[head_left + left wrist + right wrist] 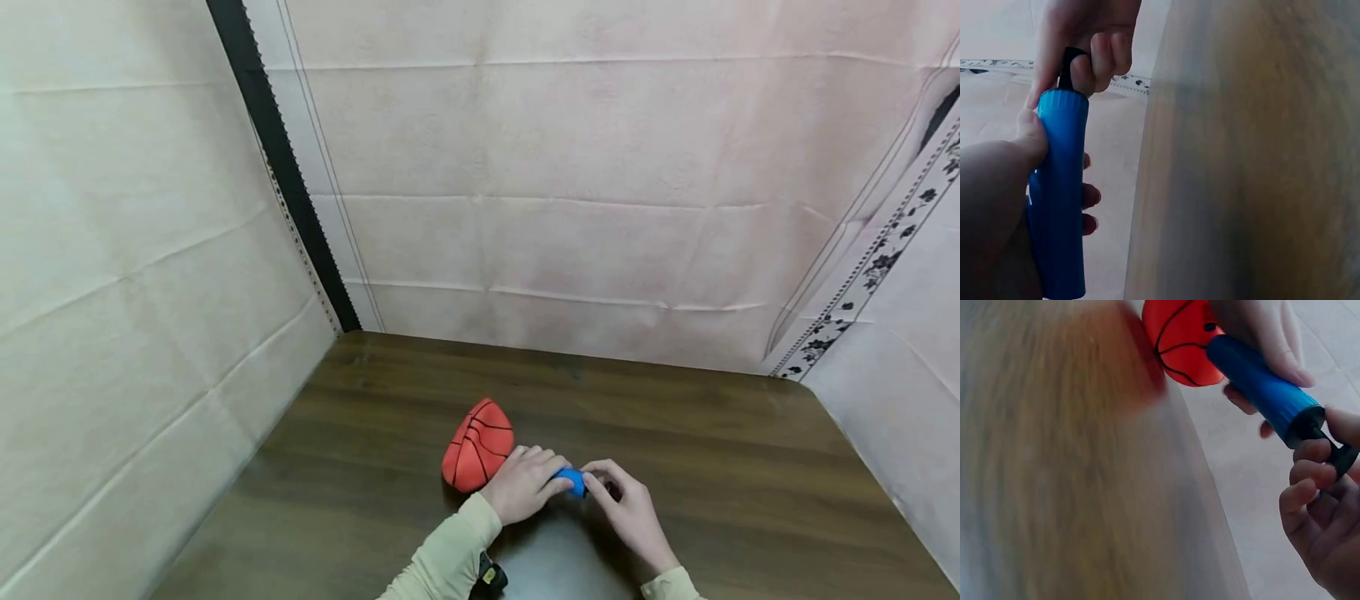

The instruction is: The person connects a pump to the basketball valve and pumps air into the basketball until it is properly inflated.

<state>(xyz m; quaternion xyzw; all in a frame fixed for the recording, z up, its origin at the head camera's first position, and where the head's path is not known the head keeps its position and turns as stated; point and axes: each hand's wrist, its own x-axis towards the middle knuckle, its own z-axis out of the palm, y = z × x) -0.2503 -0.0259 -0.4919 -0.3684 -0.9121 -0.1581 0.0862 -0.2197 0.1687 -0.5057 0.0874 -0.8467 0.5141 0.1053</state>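
Note:
A blue hand pump (1063, 194) with a ribbed cap and a black handle (1342, 461) is held between both hands above the tabletop. My left hand (523, 487) grips its blue barrel, the thumb lying along the side near the cap. At the other end my right hand (628, 510) has its fingers curled round the black handle, close to the cap. Just left of my left hand is a partly collapsed red basketball (480, 446) with black lines. The right wrist view shows the pump's far end near the ball; whether they are joined I cannot tell.
A dark brown wooden table (360, 467) lies beneath the hands. Pale creased cloth (585, 183) hangs behind it and at both sides, with a dark strip (288, 167) at the left corner and a floral border (870, 275) at the right.

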